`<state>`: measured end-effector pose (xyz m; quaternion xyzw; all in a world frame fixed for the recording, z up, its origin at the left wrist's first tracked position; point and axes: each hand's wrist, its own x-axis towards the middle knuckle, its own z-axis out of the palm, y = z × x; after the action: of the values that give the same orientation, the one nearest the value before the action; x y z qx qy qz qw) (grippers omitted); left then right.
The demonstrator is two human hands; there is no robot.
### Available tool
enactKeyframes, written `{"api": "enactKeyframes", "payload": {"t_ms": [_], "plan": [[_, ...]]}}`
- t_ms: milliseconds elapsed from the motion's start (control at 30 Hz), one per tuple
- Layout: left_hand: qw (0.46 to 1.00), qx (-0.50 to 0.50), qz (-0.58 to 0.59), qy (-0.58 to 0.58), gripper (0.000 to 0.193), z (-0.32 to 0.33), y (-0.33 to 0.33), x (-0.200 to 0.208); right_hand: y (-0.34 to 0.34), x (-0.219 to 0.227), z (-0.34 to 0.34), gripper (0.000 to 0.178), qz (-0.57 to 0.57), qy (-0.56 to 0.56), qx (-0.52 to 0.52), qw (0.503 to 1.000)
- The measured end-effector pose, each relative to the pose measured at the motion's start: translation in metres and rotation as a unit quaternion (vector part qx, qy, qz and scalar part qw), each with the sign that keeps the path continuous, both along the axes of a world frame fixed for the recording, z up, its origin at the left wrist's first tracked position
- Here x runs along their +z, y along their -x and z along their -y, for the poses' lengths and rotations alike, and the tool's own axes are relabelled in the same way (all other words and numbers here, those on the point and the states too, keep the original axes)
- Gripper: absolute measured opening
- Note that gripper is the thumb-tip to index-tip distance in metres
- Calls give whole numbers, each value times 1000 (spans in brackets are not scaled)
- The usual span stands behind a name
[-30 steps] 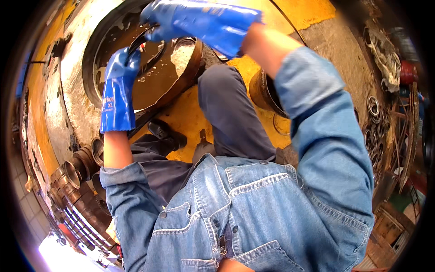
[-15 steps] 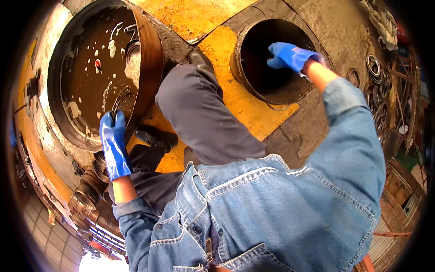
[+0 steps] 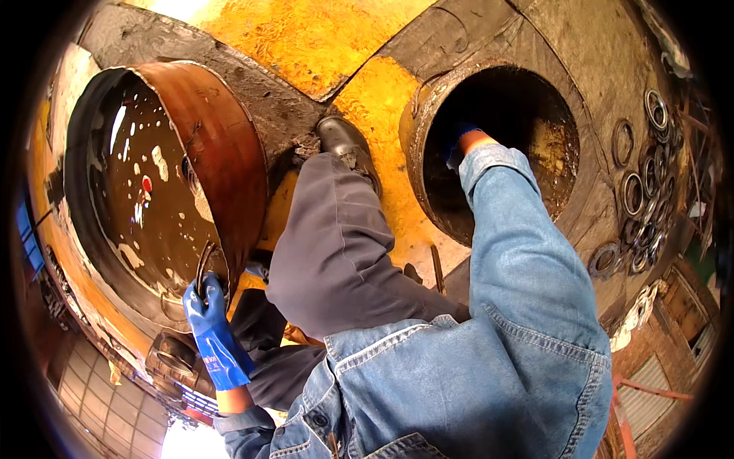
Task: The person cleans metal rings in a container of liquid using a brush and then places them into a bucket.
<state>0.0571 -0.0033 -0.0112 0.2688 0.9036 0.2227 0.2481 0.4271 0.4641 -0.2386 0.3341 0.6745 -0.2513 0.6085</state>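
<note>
My left hand [image 3: 213, 335], in a blue rubber glove, is closed around thin, dark curved metal rings [image 3: 204, 262]. They stand up from its fingers at the near edge of a wide cut-down drum [image 3: 210, 126]. Murky brown liquid [image 3: 141, 222] with pale foam patches and a small red thing [image 3: 147, 183] fills that drum. To the right, my other arm reaches down into a deep, dark drum [image 3: 417, 153]. Only a sliver of blue glove on my right hand [image 3: 456, 145] shows there; its fingers are hidden in the shadow.
Several metal rings [image 3: 633, 193] lie on the floor at the far right. My dark shoe [image 3: 345, 141] is between the two drums, on yellow-painted floor [image 3: 375, 96]. Stacked dark round parts [image 3: 174, 353] stand beside my left forearm.
My right hand has gone down into the right drum, out of sight. My left hand, still holding the rings, appears lower in view. The whole view has shifted and leaned nearer the right drum.
</note>
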Motion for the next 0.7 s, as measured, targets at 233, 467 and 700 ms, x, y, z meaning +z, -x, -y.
{"api": "enactKeyframes", "payload": {"t_ms": [233,467,700], "plan": [[999,14,2,46,29,10,9,-7,-20,0,46,32,8,54,-16,998],[998,30,-37,29,30,9,4,-10,-74,16,42,38,118,50,28,991],[998,5,-37,44,26,-6,-1,-2,-39,63,-11,44,165,-29,29,985]]}}
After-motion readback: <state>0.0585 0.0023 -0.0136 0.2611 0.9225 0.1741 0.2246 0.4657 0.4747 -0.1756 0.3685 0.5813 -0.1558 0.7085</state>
